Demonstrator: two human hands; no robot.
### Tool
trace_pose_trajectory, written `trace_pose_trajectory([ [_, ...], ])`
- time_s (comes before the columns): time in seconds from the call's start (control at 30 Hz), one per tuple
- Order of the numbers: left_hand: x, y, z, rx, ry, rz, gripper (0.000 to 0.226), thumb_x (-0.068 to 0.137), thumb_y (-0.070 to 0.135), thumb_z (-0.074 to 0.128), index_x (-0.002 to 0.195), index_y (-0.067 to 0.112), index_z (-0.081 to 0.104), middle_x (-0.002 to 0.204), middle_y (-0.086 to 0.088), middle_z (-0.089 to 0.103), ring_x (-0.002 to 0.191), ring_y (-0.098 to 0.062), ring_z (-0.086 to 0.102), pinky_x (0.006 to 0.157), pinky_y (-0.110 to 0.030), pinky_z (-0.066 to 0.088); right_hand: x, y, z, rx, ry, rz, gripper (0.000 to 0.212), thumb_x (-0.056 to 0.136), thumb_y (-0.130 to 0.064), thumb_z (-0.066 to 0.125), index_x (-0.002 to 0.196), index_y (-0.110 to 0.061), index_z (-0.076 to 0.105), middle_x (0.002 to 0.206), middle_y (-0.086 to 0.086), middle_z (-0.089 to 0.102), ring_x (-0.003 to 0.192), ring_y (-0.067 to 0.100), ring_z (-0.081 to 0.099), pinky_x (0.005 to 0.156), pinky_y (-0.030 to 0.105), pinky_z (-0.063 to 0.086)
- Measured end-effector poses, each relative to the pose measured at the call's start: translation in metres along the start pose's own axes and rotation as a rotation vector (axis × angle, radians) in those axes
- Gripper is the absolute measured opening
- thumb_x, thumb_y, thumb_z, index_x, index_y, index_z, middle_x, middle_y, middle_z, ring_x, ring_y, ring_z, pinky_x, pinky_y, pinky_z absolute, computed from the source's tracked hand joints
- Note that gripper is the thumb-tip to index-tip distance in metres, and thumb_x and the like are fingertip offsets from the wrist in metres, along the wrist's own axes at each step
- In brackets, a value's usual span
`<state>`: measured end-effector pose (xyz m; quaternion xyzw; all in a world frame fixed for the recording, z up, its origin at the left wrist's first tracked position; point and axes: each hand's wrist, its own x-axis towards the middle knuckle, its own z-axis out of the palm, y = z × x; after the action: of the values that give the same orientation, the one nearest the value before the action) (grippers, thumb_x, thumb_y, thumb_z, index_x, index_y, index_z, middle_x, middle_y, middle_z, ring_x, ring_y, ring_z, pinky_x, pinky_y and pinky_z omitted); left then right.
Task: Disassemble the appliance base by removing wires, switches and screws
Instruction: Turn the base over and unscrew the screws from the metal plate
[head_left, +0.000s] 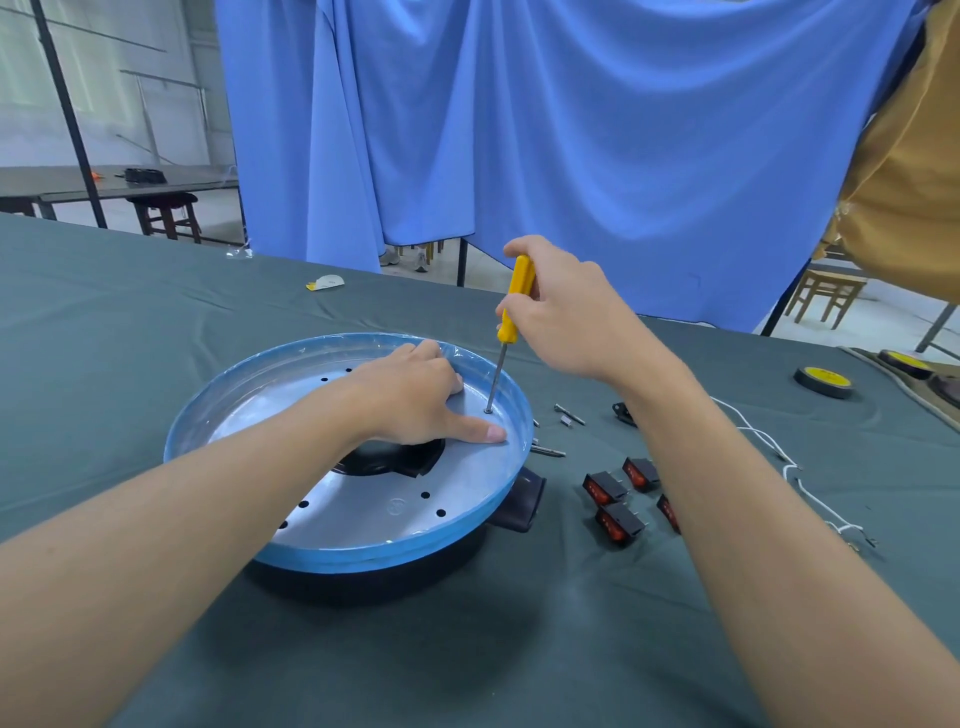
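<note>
Centre frame: working on the appliance base, set on the table with its blue rim up. Wraps the right grip round the yellow handle of the screwdriver, closed firmly on it. Holds the shaft close to upright and plants the tip on a screw near the right edge of the silver plate. Presses the left grip flat on that plate with straight fingers, pinching nothing, and rests the thumb just beside the screw.

Right of the base, already out on the table: black switches with red rockers, a few loose screws, and a white wire trailing toward the right edge. Looks well along, then, with at least this one screw not yet out.

Trouble to watch for:
- Could jump the tip out of the head if pushed off-axis or too lightly, chewing up the slot.
- Could then skate straight into that thumb, so close by.
- Could rock the base, perched as it seems on a narrower dark foot, if leaned on near the rim.
- Could lose the freed screw down one of the plate's holes or into the dark opening at the middle.
</note>
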<state>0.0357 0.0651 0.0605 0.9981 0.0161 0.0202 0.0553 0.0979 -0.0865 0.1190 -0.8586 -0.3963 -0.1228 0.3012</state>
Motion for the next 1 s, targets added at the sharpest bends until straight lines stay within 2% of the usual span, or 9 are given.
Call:
trace_pose_trajectory([
  [0.07, 0.0, 0.0, 0.0, -0.002, 0.0, -0.003, 0.062, 0.072, 0.081, 0.046, 0.068, 0.019, 0.045, 0.105, -0.001, 0.043, 0.11, -0.022, 0.039, 0.1, -0.041, 0.038, -0.002, 0.0, 0.004, 0.045, 0.015, -0.014, 0.04, 0.09, -0.009, 0.04, 0.127, -0.021, 0.034, 0.083, 0.014, 0.059, 0.09, 0.037, 0.059, 0.08, 0.049, 0.052],
  [0.23, -0.001, 0.0, 0.0, -0.016, 0.003, -0.003, 0.063, 0.071, 0.081, 0.047, 0.07, 0.018, 0.048, 0.104, -0.001, 0.043, 0.109, -0.023, 0.04, 0.099, -0.041, 0.038, -0.002, 0.004, 0.01, 0.079, 0.13, -0.047, 0.019, 0.087, -0.014, 0.049, 0.106, -0.017, 0.044, 0.074, 0.011, 0.051, 0.08, 0.037, 0.062, 0.074, 0.052, 0.054],
  [0.43, 0.0, 0.0, 0.001, -0.022, 0.009, -0.005, 0.066, 0.069, 0.083, 0.046, 0.072, 0.017, 0.049, 0.105, -0.001, 0.044, 0.11, -0.023, 0.04, 0.099, -0.042, 0.038, 0.001, 0.003, 0.017, 0.073, 0.27, -0.029, 0.033, 0.087, -0.028, 0.068, 0.118, -0.02, 0.063, 0.09, 0.004, 0.056, 0.088, 0.032, 0.061, 0.085, 0.046, 0.05],
  [0.53, 0.0, -0.001, 0.001, -0.033, 0.015, -0.004, 0.064, 0.071, 0.081, 0.047, 0.068, 0.017, 0.046, 0.104, -0.001, 0.044, 0.109, -0.023, 0.04, 0.098, -0.041, 0.038, 0.003, 0.004, 0.015, -0.031, 0.248, -0.025, 0.034, 0.088, -0.023, 0.063, 0.122, -0.021, 0.061, 0.09, 0.0, 0.063, 0.096, 0.03, 0.061, 0.093, 0.042, 0.045],
  [0.63, 0.0, -0.002, 0.002, -0.037, 0.019, -0.002, 0.064, 0.071, 0.08, 0.048, 0.068, 0.017, 0.045, 0.104, -0.001, 0.044, 0.109, -0.023, 0.04, 0.097, -0.041, 0.039, 0.001, 0.001, 0.013, 0.06, 0.152, -0.01, 0.044, 0.088, -0.011, 0.048, 0.131, -0.016, 0.049, 0.097, 0.004, 0.067, 0.097, 0.032, 0.064, 0.09, 0.044, 0.049],
  [0.7, 0.0, -0.002, 0.002, -0.038, 0.019, -0.001, 0.065, 0.071, 0.081, 0.049, 0.069, 0.016, 0.047, 0.106, 0.0, 0.044, 0.11, -0.022, 0.039, 0.097, -0.04, 0.038, -0.002, -0.001, 0.013, 0.095, 0.119, -0.015, 0.048, 0.086, -0.009, 0.042, 0.133, -0.014, 0.041, 0.088, 0.005, 0.065, 0.092, 0.03, 0.065, 0.083, 0.045, 0.051],
  [0.8, 0.0, -0.002, 0.002, -0.048, 0.021, 0.002, 0.069, 0.066, 0.084, 0.046, 0.071, 0.015, 0.049, 0.104, 0.0, 0.044, 0.109, -0.022, 0.04, 0.095, -0.038, 0.038, -0.005, -0.003, 0.016, 0.133, 0.117, -0.003, 0.031, 0.089, -0.011, 0.042, 0.12, -0.012, 0.043, 0.081, 0.013, 0.061, 0.089, 0.029, 0.065, 0.079, 0.043, 0.051],
  [0.9, 0.0, -0.001, 0.001, -0.042, 0.015, 0.001, 0.074, 0.058, 0.088, 0.039, 0.072, 0.015, 0.05, 0.103, 0.001, 0.044, 0.108, -0.022, 0.04, 0.095, -0.038, 0.038, -0.003, -0.002, 0.019, 0.054, 0.151, -0.016, 0.029, 0.095, -0.026, 0.052, 0.122, -0.015, 0.049, 0.089, 0.006, 0.059, 0.09, 0.023, 0.054, 0.08, 0.037, 0.044],
  [1.0, -0.001, -0.001, 0.001, -0.032, 0.01, 0.006, 0.075, 0.052, 0.089, 0.034, 0.069, 0.018, 0.047, 0.1, 0.001, 0.043, 0.107, -0.023, 0.04, 0.096, -0.04, 0.039, -0.001, -0.001, 0.019, -0.009, 0.248, -0.026, 0.036, 0.093, -0.036, 0.059, 0.125, -0.02, 0.057, 0.098, -0.001, 0.044, 0.089, 0.017, 0.046, 0.085, 0.033, 0.04],
])
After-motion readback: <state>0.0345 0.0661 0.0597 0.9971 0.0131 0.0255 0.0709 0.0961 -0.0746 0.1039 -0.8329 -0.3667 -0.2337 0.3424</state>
